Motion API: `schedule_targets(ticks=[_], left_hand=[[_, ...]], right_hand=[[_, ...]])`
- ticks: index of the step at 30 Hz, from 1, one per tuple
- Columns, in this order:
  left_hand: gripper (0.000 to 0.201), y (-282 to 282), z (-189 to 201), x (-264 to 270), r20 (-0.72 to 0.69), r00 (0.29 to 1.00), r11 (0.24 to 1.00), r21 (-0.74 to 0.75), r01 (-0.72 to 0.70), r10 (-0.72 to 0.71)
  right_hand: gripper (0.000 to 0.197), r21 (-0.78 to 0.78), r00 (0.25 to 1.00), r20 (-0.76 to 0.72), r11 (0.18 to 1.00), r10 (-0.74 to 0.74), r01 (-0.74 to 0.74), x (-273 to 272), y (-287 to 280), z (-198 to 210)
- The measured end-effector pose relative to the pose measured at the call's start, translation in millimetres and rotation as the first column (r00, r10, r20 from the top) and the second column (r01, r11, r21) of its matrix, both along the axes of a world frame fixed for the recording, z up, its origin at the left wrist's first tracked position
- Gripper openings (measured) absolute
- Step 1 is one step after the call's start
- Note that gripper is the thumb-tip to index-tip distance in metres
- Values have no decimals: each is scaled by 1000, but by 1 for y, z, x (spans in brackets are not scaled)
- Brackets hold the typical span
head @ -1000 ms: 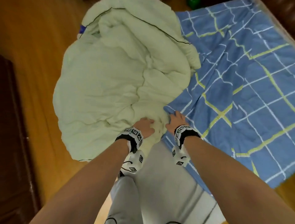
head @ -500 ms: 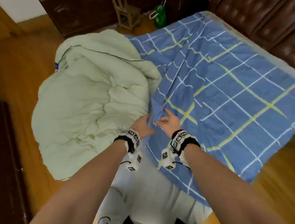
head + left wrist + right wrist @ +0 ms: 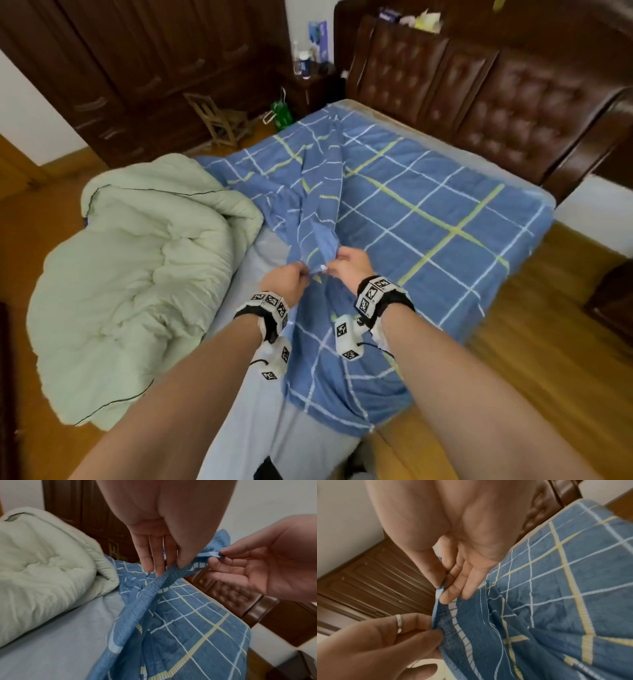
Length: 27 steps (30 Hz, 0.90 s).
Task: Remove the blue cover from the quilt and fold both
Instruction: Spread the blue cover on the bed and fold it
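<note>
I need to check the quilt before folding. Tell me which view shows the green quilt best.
The head view: the whole green quilt lies bunched at the bed's left side, free of the blue cover. The left wrist view shows only part of it, beyond the left hand. The right wrist view shows none of it.

No words, numbers or brand names can be read in any of the pictures. The wrist bands (image 3: 270, 305) carry small black-and-white square code patterns, but these are not letters or numbers. The bottles (image 3: 303, 63) on the dark night stand (image 3: 315, 90) by the bed, and the tall blue and white box (image 3: 318, 36) behind them, look like they have labels, but they are too blurred and too small to read. The blue cover (image 3: 428, 219) has only white and yellow lines on it, no writing.
</note>
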<state>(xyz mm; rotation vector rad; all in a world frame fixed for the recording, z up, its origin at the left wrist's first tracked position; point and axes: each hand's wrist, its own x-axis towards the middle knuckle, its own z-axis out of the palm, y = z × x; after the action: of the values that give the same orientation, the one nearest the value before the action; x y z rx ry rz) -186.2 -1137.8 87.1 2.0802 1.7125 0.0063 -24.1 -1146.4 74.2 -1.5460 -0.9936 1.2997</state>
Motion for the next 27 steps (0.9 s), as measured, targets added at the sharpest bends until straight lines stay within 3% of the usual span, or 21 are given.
schedule_targets(ticks=[5, 12, 17, 21, 23, 27], left_hand=[[24, -33, 29, 39, 56, 998, 999, 46, 18, -21], [19, -61, 33, 80, 243, 962, 981, 175, 85, -127], [16, -93, 22, 128, 344, 934, 987, 154, 47, -98], [12, -91, 30, 183, 348, 929, 990, 112, 89, -123], [10, -87, 33, 220, 322, 937, 989, 96, 110, -136], [8, -79, 38, 307, 324, 936, 990, 24, 139, -139]], right_hand=[[4, -33, 991, 38, 991, -127, 128, 38, -25, 8], [17, -46, 970, 14, 968, -244, 245, 64, -76, 59], [15, -143, 981, 92, 973, -168, 180, 109, -107, 61], [7, -207, 988, -21, 967, -156, 148, 165, -106, 64], [12, -212, 988, -53, 969, -143, 129, 204, -96, 58], [23, -184, 994, 18, 976, -112, 113, 294, -70, 40]])
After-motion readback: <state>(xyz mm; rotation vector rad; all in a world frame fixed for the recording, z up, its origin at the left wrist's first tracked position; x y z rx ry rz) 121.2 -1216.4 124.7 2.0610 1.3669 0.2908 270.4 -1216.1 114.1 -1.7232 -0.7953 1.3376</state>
